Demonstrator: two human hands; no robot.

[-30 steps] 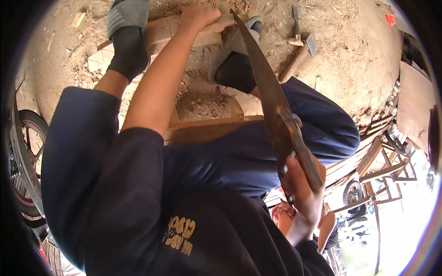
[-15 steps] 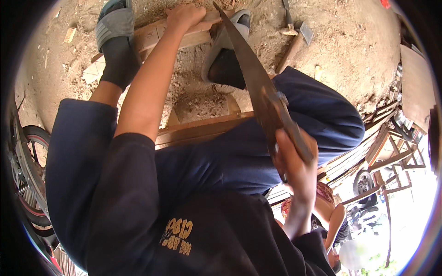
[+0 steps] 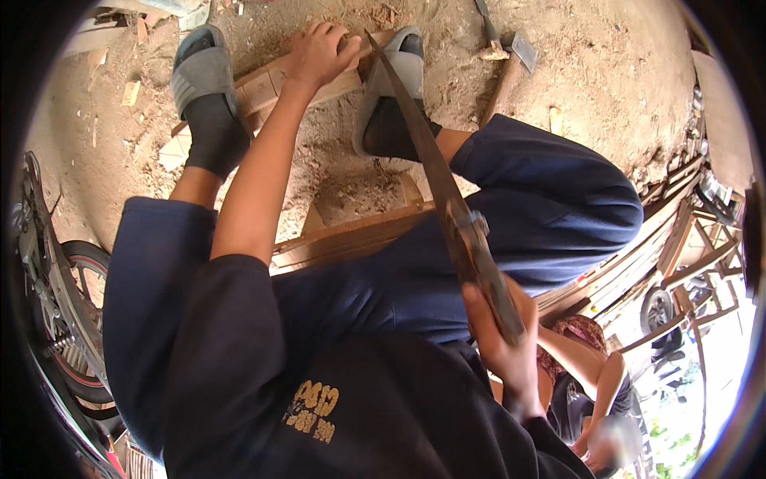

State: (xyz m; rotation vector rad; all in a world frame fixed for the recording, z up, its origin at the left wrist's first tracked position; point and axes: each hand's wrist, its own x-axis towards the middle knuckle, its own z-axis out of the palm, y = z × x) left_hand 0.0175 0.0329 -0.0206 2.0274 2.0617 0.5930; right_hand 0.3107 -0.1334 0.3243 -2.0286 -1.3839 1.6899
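Right hand point(image 3: 501, 353): closed around the handle of a handsaw, fingers wrapped and thumb along the side. Handsaw point(image 3: 432, 160): long dark blade, slanting up and leftward from the hand; its tip appears near the right end of a wooden board, contact unclear. Left hand point(image 3: 317, 57): palm down on the board, fingers partly bent and spread, thumb apart; cannot tell how firmly it grips. Wooden board point(image 3: 259, 89): on the ground, lying crosswise between the feet, lines marked across it.

Left sandal point(image 3: 201, 76): grey, over a dark sock, at the board's left part. Right sandal point(image 3: 401, 73): grey, just beside the board's right end. Wooden bench point(image 3: 351, 239): beneath the person's legs. Hammer-like tool point(image 3: 503, 88): wooden handle, metal head, on the dirt to the right. Wheel point(image 3: 89, 279): black tyre, far left. Another person point(image 3: 586, 375): lower right, arms bent.
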